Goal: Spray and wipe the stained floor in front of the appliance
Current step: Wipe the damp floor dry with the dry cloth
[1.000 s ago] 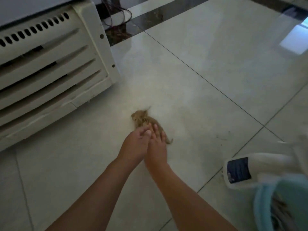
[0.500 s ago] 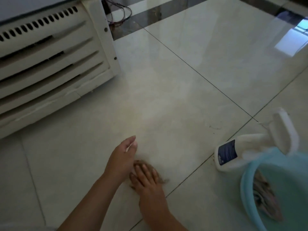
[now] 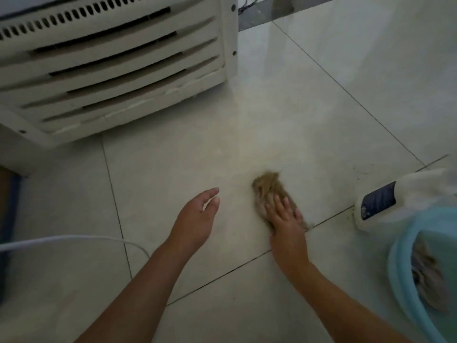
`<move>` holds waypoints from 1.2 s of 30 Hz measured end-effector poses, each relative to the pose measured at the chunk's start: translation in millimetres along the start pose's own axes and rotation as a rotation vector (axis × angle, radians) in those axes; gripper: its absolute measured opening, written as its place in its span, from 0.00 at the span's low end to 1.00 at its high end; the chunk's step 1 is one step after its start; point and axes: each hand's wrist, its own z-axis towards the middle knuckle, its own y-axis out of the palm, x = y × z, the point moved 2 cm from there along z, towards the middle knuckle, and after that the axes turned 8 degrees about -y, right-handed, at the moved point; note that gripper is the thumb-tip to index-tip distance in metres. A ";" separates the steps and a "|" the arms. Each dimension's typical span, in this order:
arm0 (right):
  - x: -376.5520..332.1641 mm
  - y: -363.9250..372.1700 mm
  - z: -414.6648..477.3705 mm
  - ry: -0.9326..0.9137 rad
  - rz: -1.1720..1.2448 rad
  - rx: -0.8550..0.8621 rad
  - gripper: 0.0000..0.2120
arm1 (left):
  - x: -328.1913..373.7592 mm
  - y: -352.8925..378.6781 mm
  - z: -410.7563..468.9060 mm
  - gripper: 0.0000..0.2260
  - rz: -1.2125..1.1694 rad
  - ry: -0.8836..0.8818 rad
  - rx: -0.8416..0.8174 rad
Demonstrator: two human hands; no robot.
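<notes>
Right hand [image 3: 286, 219] presses brown rag [image 3: 268, 188], fingers flat; left hand [image 3: 197, 216] hovers, fingers relaxed — spray bottle [image 3: 395, 201] and blue basin [image 3: 405, 288] just right.

crumpled brown rag [image 3: 267, 188] sticks out ahead of the pressing right hand [image 3: 284, 220]; white spray bottle [image 3: 410, 194] lies apart, right of that grip.
</notes>
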 end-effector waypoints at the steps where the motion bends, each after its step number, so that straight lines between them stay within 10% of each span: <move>1: -20.6 11.2 -34.4 -0.122 0.034 -0.039 0.29 | -7.4 0.2 -3.1 0.15 -0.006 -0.019 0.010; 8: -66.7 43.4 -8.8 -0.760 -0.036 -0.381 0.27 | -35.5 -8.0 -4.4 0.15 -0.001 -0.063 0.100; 17: -40.8 40.2 277.9 -0.214 -0.225 -0.328 0.23 | -47.1 -62.2 9.7 0.20 -0.083 0.023 0.137; 23: -155.3 84.6 180.2 -0.468 -0.146 -0.459 0.28 | -58.2 -84.1 1.6 0.21 0.011 -0.006 0.216; 32: -252.7 92.3 -10.4 -0.709 -0.268 -1.024 0.33 | -144.3 -154.5 -121.5 0.27 0.010 -0.663 0.433; 36: -271.7 84.2 -104.7 -0.693 -0.125 -0.941 0.28 | -161.9 -139.3 -164.6 0.20 -0.046 -0.652 0.462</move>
